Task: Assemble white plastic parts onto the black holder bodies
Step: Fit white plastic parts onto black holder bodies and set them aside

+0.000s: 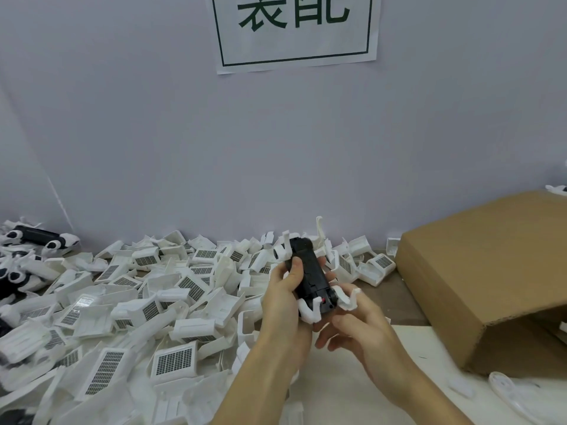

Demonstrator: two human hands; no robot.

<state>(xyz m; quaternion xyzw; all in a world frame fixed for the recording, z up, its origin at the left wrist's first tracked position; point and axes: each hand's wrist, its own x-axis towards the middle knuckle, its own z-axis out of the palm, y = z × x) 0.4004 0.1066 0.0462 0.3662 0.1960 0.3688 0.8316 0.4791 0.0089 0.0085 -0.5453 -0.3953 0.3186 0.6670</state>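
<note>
Left hand grips black holder body | right hand loosely curled under white clip, grasp unclear | we risk it popping off into the worktop's left-edge pile

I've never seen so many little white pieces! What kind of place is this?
Probably a factory assembly bench. A big pile of white plastic parts covers it, a cardboard box sits beside, and the left hand holds a black holder body being fitted with them.
</note>
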